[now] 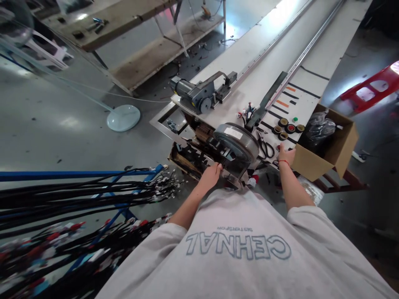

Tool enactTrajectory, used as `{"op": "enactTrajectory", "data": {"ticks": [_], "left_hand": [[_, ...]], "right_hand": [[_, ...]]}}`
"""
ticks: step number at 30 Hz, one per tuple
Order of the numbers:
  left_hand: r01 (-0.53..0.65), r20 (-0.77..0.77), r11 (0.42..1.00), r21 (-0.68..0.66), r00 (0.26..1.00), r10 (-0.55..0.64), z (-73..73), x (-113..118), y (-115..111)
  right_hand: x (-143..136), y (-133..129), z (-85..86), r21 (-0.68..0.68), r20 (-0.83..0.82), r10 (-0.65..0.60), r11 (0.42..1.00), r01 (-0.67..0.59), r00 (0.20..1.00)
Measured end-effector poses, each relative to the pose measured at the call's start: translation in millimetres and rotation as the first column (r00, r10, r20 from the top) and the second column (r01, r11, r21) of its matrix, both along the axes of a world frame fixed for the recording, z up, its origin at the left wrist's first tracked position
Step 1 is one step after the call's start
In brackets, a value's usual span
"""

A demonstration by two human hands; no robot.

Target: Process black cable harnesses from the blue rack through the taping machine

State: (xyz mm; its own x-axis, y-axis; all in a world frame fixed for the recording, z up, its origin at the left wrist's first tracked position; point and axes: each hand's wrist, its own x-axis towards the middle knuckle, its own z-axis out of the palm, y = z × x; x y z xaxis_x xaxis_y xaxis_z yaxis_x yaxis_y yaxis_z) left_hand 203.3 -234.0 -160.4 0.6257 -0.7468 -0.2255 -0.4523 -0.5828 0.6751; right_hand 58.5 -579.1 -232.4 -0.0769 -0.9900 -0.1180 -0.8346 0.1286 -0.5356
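Observation:
My left hand [211, 175] is at the near end of the machine bench, below a large round metal drum [249, 145] with a white label. Its fingers are curled together; what they hold, if anything, is hidden. My right hand [286, 155] lies at the bench's near edge, beside the cardboard box [314, 160]. Its thumb and a finger are apart, by a small red button [278, 147], and no held object shows. Black-handled scissors [266, 148] lie between the drum and my right hand. Several tape rolls [283, 136] sit just beyond that hand.
A long white bench [280, 45] with a metal rail stretches away. A motor unit [193, 93] is mounted at its left. Bundles of black cables [124, 191] hang on a blue rack at left. A red plastic stool [370, 89] stands at right, a wooden workbench [124, 23] at back left.

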Motion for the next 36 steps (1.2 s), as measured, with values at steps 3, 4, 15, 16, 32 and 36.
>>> {"op": "enactTrajectory", "data": {"ticks": [3,4,15,16,32,36], "left_hand": [[-0.002,0.0,1.0,0.018,1.0,0.002,1.2,-6,-3],[-0.008,0.001,0.999,0.038,1.0,0.008,1.0,-8,-4],[0.025,-0.24,0.997,0.071,0.971,-0.007,9.6,-9,59],[0.027,-0.243,0.992,0.119,0.97,0.002,7.4,-10,70],[-0.013,-0.313,0.996,0.086,0.949,0.04,9.7,-2,43],[-0.068,-0.477,0.996,0.065,0.875,0.09,5.3,3,26]], "right_hand": [[1,1,1.6,-0.008,0.003,0.007,1.0,-0.007,1.0],[1,2,2.2,-0.014,0.007,0.01,1.0,-0.01,1.0],[0,5,9.0,0.006,0.012,0.038,0.999,-0.038,0.999],[0,5,8.6,0.008,0.012,0.035,0.999,-0.035,0.999],[-2,6,-3.8,0.03,0.071,0.01,0.999,-0.012,0.997],[-3,6,-6.0,0.028,0.076,0.008,1.0,-0.01,0.997]]}}
